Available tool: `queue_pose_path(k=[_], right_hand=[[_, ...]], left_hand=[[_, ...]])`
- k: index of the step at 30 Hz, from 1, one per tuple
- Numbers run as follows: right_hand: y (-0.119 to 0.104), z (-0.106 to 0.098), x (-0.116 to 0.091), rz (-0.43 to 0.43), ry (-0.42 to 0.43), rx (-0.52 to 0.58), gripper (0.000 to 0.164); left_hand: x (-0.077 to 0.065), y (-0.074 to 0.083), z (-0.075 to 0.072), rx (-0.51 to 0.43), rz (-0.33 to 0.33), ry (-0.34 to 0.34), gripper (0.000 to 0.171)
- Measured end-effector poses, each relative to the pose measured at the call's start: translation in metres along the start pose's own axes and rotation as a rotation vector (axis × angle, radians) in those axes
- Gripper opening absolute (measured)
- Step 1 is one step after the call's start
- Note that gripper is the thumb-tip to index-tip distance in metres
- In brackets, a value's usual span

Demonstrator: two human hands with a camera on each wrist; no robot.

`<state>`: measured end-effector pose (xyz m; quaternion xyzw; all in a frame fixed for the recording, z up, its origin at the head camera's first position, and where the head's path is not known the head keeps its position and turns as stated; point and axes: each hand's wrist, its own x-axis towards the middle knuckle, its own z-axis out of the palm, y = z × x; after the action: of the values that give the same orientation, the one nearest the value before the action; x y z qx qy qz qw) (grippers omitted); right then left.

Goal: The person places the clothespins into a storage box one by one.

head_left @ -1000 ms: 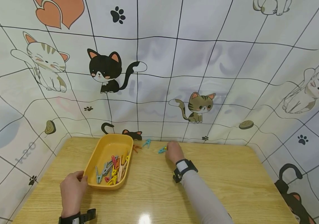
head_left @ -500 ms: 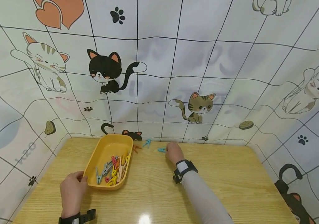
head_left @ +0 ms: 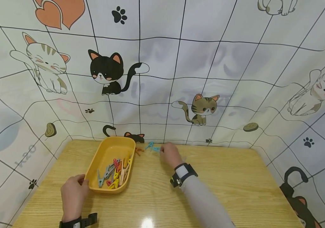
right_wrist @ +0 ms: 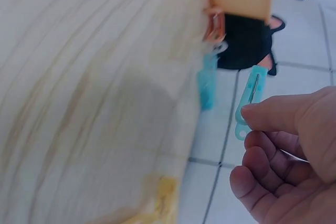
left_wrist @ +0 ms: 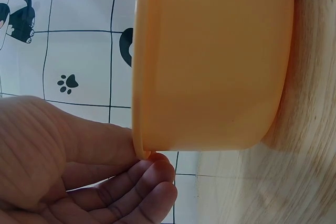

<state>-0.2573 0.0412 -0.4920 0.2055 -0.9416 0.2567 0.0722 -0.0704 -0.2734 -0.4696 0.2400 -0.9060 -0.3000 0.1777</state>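
My left hand pinches the rim of a yellow plastic basket at its near left corner. Inside the basket lies a heap of clothespins in yellow, red, orange, grey and blue. My right hand is at the back of the table, pinching a light-blue clothespin between thumb and fingers, lifted off the surface. Just left of it, a second light-blue clothespin lies on the table. An orange clothespin rests beside the basket's right side. In the right wrist view a yellow clothespin lies on the table, blurred.
The wooden table meets a cloth backdrop printed with cats and grid lines along its back edge. The same cloth rises at both sides.
My right hand has picked up the light-blue clothespin and moved a little left with it, towards the other blue one. My left hand stays on the basket rim.
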Motion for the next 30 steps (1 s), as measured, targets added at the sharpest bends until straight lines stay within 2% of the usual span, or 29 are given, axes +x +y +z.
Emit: queue_pose_path(k=[9,20,26,30], right_hand=[[-0.040,-0.005,0.000,-0.121,-0.043,0.031,0.010],[-0.081,-0.004,-0.005,-0.308,-0.085,-0.051,0.008],[-0.098,0.000,-0.008,-0.351,-0.129,-0.069,0.006],[-0.104,0.009,-0.010,-0.407,-0.148,-0.122,0.007]], left_hand=[[0.000,-0.001,0.000,0.002,-0.004,-0.003,0.026],[0.001,-0.003,0.000,0.000,0.020,0.003,0.026],[0.000,-0.002,0.000,-0.006,0.010,0.000,0.026],[0.000,-0.003,0.000,-0.013,0.017,0.005,0.025]])
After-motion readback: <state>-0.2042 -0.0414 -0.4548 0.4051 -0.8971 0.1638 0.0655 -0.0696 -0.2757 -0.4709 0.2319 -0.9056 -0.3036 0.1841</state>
